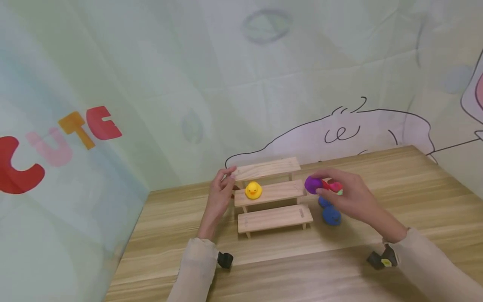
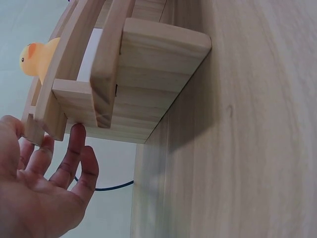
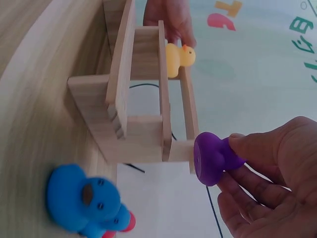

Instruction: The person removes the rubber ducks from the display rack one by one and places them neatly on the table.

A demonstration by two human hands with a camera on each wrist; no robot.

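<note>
A purple rubber duck [image 3: 210,158] is pinched between the thumb and fingers of my right hand [image 1: 349,193], just off the right end of a three-step wooden stand [image 1: 275,218]. My left hand [image 2: 44,193] grips the stand's left end, its thumb at the top step and fingertips against the side support. On the middle step sits a yellow rubber duck [image 1: 253,190], close to the left hand. Below the right hand, a blue rubber duck [image 1: 331,215] stands on the table, with another blue duck [image 1: 323,201] behind it. Red and pink toys [image 1: 335,187] show partly behind the right fingers.
The stand rests on a wood-grain table [image 1: 181,218] near its back edge. A printed cloth backdrop [image 1: 188,84] hangs behind and to the left. Each wrist wears a small black camera, the left one [image 1: 225,260] low beside its sleeve.
</note>
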